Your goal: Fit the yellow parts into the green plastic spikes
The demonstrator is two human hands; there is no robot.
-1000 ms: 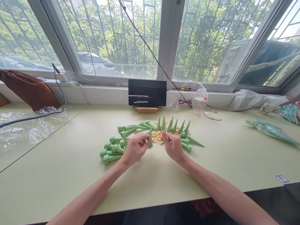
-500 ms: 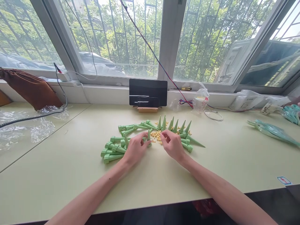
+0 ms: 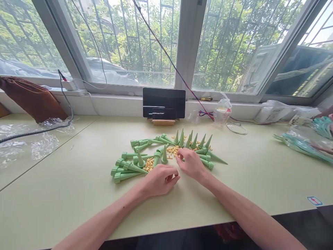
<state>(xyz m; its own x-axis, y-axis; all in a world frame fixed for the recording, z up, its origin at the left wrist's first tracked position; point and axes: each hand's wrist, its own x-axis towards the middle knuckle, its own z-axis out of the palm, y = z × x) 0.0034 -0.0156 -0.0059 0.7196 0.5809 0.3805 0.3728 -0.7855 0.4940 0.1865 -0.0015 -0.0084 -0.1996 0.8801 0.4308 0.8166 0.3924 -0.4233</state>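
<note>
My left hand (image 3: 162, 179) hovers low over the table in front of the green spikes, fingers loosely curled, a small gap between thumb and forefinger and nothing seen between them. Just beyond it a green plastic spike (image 3: 164, 157) stands upright on its cap. My right hand (image 3: 191, 162) is closed in a pinch at the near edge of a pile of small yellow pegs (image 3: 172, 150); anything in its fingertips is hidden. More green spikes (image 3: 130, 165) lie on their sides at the left, around a second heap of yellow pieces (image 3: 149, 164). Several upright spikes (image 3: 195, 141) form a row behind my right hand.
A black tablet (image 3: 164, 100) leans on a cardboard stand by the window. A bagged cup (image 3: 222, 111) and a coiled white cable (image 3: 236, 128) are at the back right. Plastic bags (image 3: 299, 144) lie far right, a brown pouch (image 3: 33, 97) far left.
My left hand has let go of the upright green spike and drawn back toward me and to the right. The right hand has moved down slightly, staying by the yellow pegs.
</note>
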